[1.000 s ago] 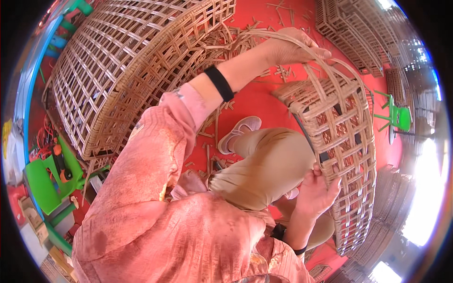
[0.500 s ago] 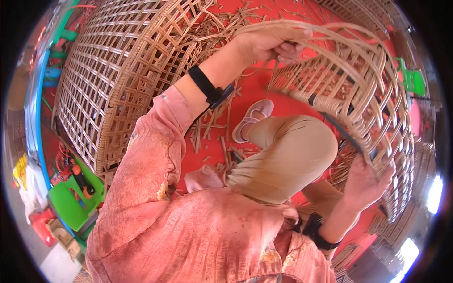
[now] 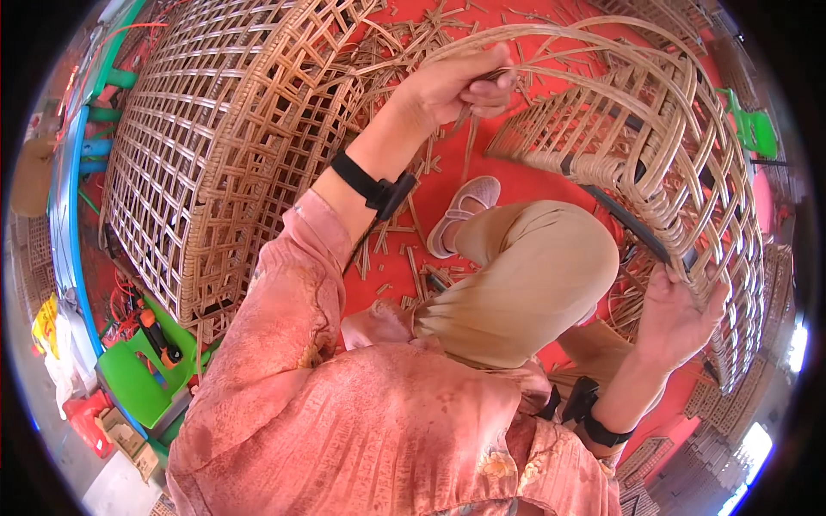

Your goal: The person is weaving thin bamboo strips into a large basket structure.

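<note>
My left hand is closed round a flat rattan strand, up near the top middle. From there light-brown strands arch to the right into a half-woven rattan piece with an open lattice. Dark frame bars show inside the piece, one along its underside. My right hand grips the lower near edge of this piece; some of its fingertips are hidden behind the weave. Both wrists wear black bands.
A large woven rattan piece stands at the left. Rattan offcuts litter the red floor covering. Green plastic stools stand left and far right, the left one bearing an orange-and-black tool. My bent knee is between the hands.
My left hand has moved left, drawing the strand away from the woven piece. The right hand stays at the lower edge, its fingers a little more spread.
</note>
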Action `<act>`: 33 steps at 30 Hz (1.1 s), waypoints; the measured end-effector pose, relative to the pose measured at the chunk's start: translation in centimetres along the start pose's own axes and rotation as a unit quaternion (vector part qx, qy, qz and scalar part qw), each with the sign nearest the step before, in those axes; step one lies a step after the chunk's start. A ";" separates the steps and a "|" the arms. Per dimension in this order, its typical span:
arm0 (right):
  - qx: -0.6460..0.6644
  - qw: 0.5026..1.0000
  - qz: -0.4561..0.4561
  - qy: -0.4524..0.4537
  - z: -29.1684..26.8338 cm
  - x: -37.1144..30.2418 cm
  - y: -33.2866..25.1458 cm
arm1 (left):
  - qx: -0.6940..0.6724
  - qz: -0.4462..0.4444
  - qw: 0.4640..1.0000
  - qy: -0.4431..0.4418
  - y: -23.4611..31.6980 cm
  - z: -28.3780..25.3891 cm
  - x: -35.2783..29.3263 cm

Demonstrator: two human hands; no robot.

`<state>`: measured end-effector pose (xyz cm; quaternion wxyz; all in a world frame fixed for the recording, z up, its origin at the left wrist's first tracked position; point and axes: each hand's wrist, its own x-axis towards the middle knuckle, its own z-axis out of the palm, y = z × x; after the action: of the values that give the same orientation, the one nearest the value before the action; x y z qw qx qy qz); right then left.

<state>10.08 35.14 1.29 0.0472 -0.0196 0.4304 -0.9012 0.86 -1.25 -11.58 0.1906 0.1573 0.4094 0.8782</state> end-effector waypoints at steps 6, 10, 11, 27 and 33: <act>0.017 1.000 0.010 0.018 0.0 0.2 -0.3 | -0.069 0.048 0.996 -0.040 -2.8 -1.5 -0.9; 0.013 0.999 0.046 0.011 0.4 -0.2 -0.6 | 0.116 0.017 0.991 0.064 -1.9 0.7 -0.1; 0.007 0.999 0.051 0.006 0.5 -0.2 -0.6 | 0.243 0.047 0.963 0.110 -2.0 1.4 0.7; 0.031 0.996 0.079 -0.039 0.0 0.4 -1.3 | 0.308 0.133 0.901 0.275 -10.9 -3.4 5.5; -0.060 0.951 -0.053 0.298 4.3 0.5 0.4 | 0.486 -0.052 0.791 0.369 -23.4 -15.1 4.8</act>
<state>9.95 31.50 3.65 -0.1325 0.2236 0.4765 -0.8399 -5.09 4.87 -38.56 -0.0307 -0.1284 0.8289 0.5436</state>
